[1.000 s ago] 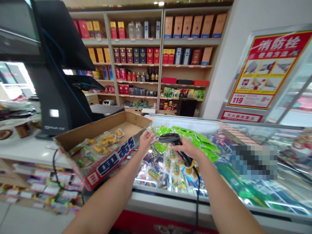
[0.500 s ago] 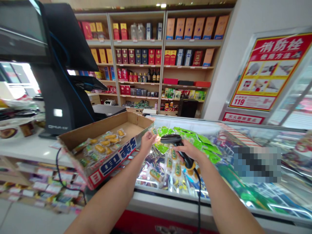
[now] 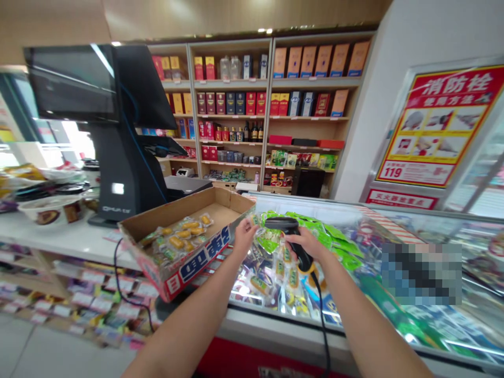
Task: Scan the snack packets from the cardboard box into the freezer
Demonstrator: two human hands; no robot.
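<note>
My right hand (image 3: 305, 242) is wrapped round the grip of a black barcode scanner (image 3: 281, 224), whose head points left. Pinched in my left hand (image 3: 244, 234) is a small clear-wrapped snack packet (image 3: 254, 219), held just in front of the scanner head and partly hidden by my fingers. Below both hands, several wrapped yellow snack cakes (image 3: 261, 283) lie on the glass counter (image 3: 240, 311). Bright green bags (image 3: 334, 239) lie behind the scanner. To the left, an open cardboard box (image 3: 173, 278) holds more wrapped yellow cakes (image 3: 191, 231).
A black checkout terminal (image 3: 126, 173) stands on the white counter at the left. The scanner's cable (image 3: 322, 320) hangs over the glass counter's front edge. Shelves (image 3: 232, 116) of boxes and bottles line the back wall. A red and yellow poster (image 3: 439, 126) hangs at the right.
The view has tilted up and turned slightly left, so things sit lower and further right. Both hands keep their hold, with the packet still close to the scanner head.
</note>
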